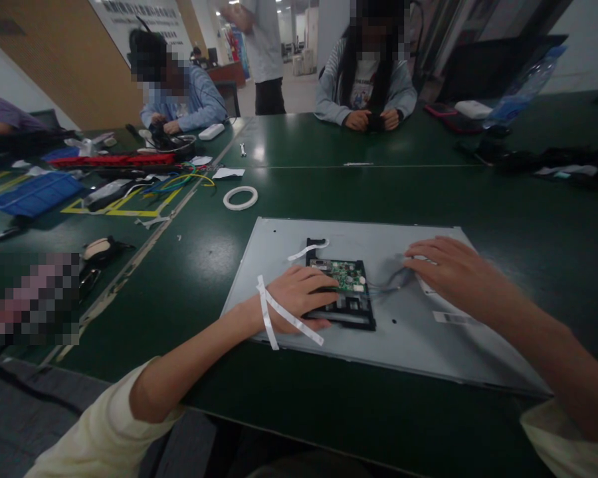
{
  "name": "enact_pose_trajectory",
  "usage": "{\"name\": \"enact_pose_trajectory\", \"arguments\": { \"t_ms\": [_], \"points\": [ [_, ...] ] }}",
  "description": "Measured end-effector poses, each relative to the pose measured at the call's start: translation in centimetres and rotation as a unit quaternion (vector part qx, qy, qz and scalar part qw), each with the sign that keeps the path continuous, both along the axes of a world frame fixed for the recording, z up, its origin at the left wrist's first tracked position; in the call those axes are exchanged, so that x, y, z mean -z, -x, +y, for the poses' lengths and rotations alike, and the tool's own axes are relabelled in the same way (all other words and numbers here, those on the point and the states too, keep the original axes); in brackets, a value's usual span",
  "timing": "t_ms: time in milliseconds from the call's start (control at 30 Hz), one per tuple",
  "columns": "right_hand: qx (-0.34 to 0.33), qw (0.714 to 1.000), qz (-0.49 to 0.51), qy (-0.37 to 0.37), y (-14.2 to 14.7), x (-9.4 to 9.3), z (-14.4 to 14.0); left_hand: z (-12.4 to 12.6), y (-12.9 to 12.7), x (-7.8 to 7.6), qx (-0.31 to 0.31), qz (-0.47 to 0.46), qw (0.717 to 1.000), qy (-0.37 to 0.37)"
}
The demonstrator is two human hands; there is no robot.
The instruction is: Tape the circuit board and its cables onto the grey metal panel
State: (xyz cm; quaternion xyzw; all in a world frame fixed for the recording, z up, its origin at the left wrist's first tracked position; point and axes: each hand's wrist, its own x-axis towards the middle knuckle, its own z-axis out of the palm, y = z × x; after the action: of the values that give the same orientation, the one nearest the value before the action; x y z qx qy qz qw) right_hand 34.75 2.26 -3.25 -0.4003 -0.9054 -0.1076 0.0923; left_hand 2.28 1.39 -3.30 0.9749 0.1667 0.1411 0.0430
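A flat grey metal panel (408, 345) lies on the green table before me. On it sits a black plastic frame (366, 318) holding a green circuit board (351, 275). My left hand (299, 295) rests over the frame's left side, fingers stretched out across it. White tape strips (292, 317) cling to the back of that hand and wrist. Another white strip (306, 249) lies by the frame's top. Grey cables (391, 285) run from the board towards my right hand (441, 262), whose fingers are closed around them near the panel's right side.
A roll of white tape (240, 198) lies beyond the panel. To the left are a blue tray (32, 192), coloured wires (179, 182) and tools. A small wrench (243, 150) lies farther off. Several people sit or stand across the table. A plastic bottle (525, 86) is at right.
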Motion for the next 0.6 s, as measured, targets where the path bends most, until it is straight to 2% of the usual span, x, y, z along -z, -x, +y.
{"name": "enact_pose_trajectory", "arguments": {
  "t_ms": [133,467,600],
  "points": [
    [0.013,1.000,0.014,0.019,0.2,0.2,0.1,0.0,0.0,0.1,0.000,0.008,1.000,0.002],
    [0.018,0.999,0.037,-0.010,2.0,0.5,-0.8,-0.1,0.0,-0.3,-0.001,0.015,1.000,0.010],
    [0.021,0.996,0.079,-0.016,3.2,0.1,-1.0,-0.1,0.0,-0.5,0.000,0.023,1.000,0.014]
  ]
}}
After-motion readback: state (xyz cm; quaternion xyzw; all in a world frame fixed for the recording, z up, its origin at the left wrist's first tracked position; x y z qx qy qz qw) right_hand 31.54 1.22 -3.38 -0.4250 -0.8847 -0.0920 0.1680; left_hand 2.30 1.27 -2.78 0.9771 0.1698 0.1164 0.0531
